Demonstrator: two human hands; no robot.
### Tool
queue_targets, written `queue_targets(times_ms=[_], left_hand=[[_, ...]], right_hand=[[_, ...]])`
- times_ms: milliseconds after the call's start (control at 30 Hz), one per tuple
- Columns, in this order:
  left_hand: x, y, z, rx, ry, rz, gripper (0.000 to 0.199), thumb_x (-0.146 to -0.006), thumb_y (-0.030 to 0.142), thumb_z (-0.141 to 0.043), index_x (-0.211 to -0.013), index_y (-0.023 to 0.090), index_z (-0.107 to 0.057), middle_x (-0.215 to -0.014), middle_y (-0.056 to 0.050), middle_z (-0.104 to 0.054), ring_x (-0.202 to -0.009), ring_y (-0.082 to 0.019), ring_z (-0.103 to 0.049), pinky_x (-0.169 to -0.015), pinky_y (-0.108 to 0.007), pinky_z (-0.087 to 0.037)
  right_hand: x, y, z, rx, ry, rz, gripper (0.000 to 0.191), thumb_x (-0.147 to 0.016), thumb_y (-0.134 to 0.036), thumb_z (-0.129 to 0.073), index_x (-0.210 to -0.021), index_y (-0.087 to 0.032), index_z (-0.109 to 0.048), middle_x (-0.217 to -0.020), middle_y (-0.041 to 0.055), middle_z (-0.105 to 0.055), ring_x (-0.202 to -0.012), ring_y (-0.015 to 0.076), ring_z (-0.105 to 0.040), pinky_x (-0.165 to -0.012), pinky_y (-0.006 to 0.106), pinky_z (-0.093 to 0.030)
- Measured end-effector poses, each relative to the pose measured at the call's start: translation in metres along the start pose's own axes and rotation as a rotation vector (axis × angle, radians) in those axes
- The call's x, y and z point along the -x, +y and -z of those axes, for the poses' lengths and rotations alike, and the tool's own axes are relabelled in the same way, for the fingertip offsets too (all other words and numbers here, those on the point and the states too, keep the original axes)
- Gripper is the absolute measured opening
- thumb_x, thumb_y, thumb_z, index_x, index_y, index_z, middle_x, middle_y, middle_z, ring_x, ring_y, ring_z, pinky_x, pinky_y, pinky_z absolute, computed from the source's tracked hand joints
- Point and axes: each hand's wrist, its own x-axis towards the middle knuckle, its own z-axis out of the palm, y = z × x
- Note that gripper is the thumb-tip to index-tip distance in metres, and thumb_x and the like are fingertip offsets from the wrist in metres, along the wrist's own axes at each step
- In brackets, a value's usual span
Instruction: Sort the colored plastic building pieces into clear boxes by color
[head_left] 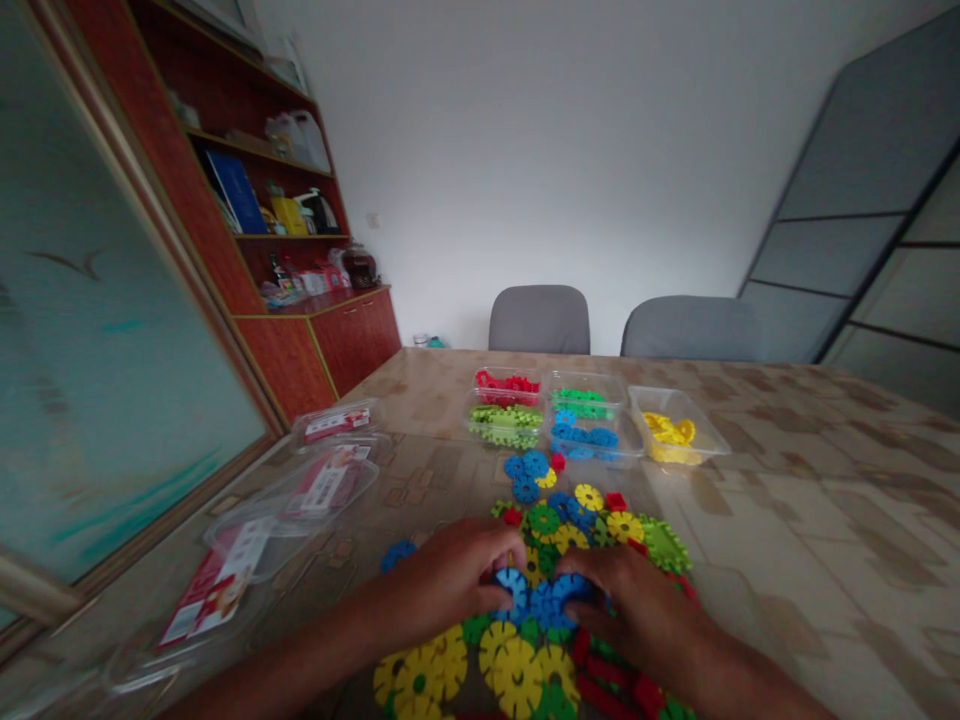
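Observation:
My left hand (476, 565) is closed, thumb and fingers pinching a blue notched disc (513, 592). Opposite it, my right hand (626, 600) grips another blue notched disc (571, 587) between thumb and fingers. More blue pieces (541, 606) lie between the two hands; whether they are joined to the gripped ones I cannot tell. Around and below my hands spreads a loose pile with yellow notched discs (517, 675), green discs (544, 519) and red pieces (611, 672). A separate blue disc (397, 554) lies left of the pile, partly behind my left forearm.
Behind the pile stand clear plastic boxes holding red pieces (508, 385), light green pieces (506, 425), green pieces (581, 402), blue pieces (585, 438) and yellow pieces (669, 430). Clear labelled lids (300, 510) lie along the table's left side. Two grey chairs (538, 318) stand beyond.

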Motion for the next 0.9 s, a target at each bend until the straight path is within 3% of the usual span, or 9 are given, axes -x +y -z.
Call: queue_targets(times_ms=[200,400,533,633,900], left_hand=[[0.004,0.001,0.002,-0.088,-0.053,0.040,0.026,-0.075,0.024,-0.078,-0.095,0.021,-0.061,-0.091,0.001,-0.057,-0.086,-0.019,-0.054,-0.069,-0.026,-0.034],[0.006,0.008,0.005,-0.082,-0.031,0.015,0.033,-0.073,0.016,-0.078,-0.100,0.023,-0.059,-0.103,0.000,-0.055,-0.096,-0.019,-0.053,-0.074,-0.025,-0.035],[0.005,0.004,0.003,-0.018,0.025,0.016,0.019,-0.077,0.014,-0.070,-0.090,0.021,-0.058,-0.090,0.002,-0.056,-0.082,-0.015,-0.052,-0.068,-0.024,-0.032],[0.001,0.001,0.003,0.175,0.035,0.057,0.010,-0.078,0.015,-0.065,-0.084,0.018,-0.056,-0.076,0.005,-0.054,-0.070,-0.012,-0.049,-0.062,-0.022,-0.031],[-0.005,0.003,-0.001,0.430,0.121,0.168,0.012,-0.075,0.020,-0.061,-0.078,0.017,-0.049,-0.065,0.006,-0.051,-0.057,-0.010,-0.049,-0.053,-0.021,-0.033]], right_hand=[[-0.001,-0.001,0.002,-0.011,-0.004,-0.010,0.016,-0.076,-0.003,-0.063,-0.079,-0.019,-0.062,-0.073,-0.0042,-0.063,-0.066,0.0115,-0.058,-0.058,0.020,-0.031],[-0.001,0.001,0.002,0.014,-0.009,-0.009,0.013,-0.077,-0.006,-0.061,-0.079,-0.018,-0.062,-0.075,-0.0022,-0.063,-0.069,0.0130,-0.058,-0.061,0.022,-0.032],[-0.001,0.002,0.004,-0.026,0.008,0.004,0.010,-0.077,-0.008,-0.058,-0.076,-0.018,-0.059,-0.069,-0.0030,-0.059,-0.063,0.0121,-0.054,-0.057,0.022,-0.030],[-0.002,0.002,0.006,-0.118,0.039,0.016,0.004,-0.079,-0.016,-0.055,-0.075,-0.018,-0.055,-0.065,-0.0031,-0.053,-0.060,0.0122,-0.048,-0.055,0.023,-0.029],[-0.005,0.005,0.007,-0.295,0.223,-0.019,0.020,-0.089,-0.036,-0.052,-0.081,-0.018,-0.052,-0.070,-0.0009,-0.048,-0.063,0.0139,-0.043,-0.056,0.024,-0.032]])
